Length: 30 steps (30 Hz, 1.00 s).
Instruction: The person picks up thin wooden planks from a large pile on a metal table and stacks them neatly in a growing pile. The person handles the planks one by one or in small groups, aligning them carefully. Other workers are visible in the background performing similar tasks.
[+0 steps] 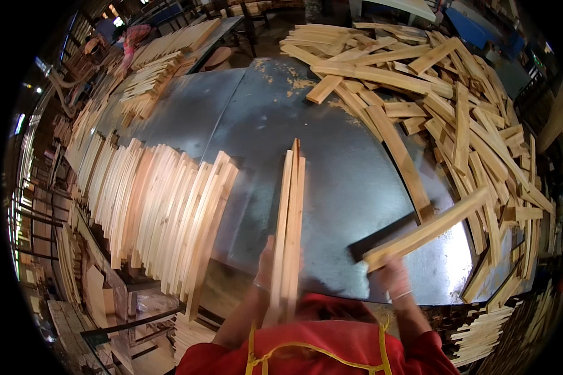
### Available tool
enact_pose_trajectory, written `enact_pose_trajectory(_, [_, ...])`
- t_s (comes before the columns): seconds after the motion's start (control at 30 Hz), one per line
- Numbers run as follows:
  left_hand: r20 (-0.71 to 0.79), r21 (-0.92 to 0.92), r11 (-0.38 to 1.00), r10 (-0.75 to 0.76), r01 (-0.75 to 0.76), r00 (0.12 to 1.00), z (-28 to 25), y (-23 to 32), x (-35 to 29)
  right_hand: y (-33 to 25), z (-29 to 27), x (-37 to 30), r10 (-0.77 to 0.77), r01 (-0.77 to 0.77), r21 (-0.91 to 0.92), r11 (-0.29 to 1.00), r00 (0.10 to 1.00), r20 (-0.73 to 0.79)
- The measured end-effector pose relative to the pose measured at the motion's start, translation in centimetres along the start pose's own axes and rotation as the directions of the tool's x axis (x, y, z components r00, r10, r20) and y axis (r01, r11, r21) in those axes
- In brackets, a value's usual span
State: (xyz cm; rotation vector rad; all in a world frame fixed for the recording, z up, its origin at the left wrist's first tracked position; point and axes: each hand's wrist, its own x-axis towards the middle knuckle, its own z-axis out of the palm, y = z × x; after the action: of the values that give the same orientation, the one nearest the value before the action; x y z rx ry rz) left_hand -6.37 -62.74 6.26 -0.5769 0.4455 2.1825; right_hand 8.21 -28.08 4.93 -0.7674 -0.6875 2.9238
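Observation:
My left hand is closed round a few narrow wooden strips at the middle of the metal-topped table. They stand on edge, side by side, with their near ends close to my red apron; part of this hand is hidden behind them. My right hand grips a wooden board near its lower left end. That board slants up to the right above the tabletop, its far end against the loose pile of boards.
A long row of strips lines the table's left side, with another stack farther back. One long board reaches from the pile toward me. Another person works at the far left. Several bundled strips lie low at the right.

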Motion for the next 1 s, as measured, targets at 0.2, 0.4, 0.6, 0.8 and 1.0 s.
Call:
enact_pose_trajectory(0.2, [-0.323, 0.439, 0.898, 0.192, -0.033, 0.927, -2.9, 1.1, -2.1, 15.8, 4.9, -2.3, 0.398, -0.25, -0.852, 0.46, 0.916, -0.054])
enact_pose_trajectory(0.4, [-0.181, 0.862, -0.293, 0.583, 0.413, 0.792, -3.9, 6.1, -8.1, 19.5, 12.6, 1.5, 0.543, 0.333, -0.928, -0.169, 0.817, 0.194])
enact_pose_trajectory(0.6, [0.124, 0.7, -0.61, 0.615, 0.371, 0.778, -3.4, 7.5, -13.1, 22.0, 17.6, 7.5, 0.396, -0.127, -0.987, 0.099, 0.915, -0.078])
enact_pose_trajectory(0.8, [0.404, 0.68, -0.625, 0.756, 0.384, 0.516, -5.0, 9.8, -12.1, 30.8, 21.7, 10.6, 0.588, 0.358, -0.876, -0.323, 0.801, 0.111])
enact_pose_trajectory(1.0, [0.412, 0.578, -0.662, 0.742, 0.477, 0.53, -5.9, 12.4, -10.7, 22.9, 26.3, 21.8, 0.909, 0.099, -0.94, 0.327, 0.239, 0.342])
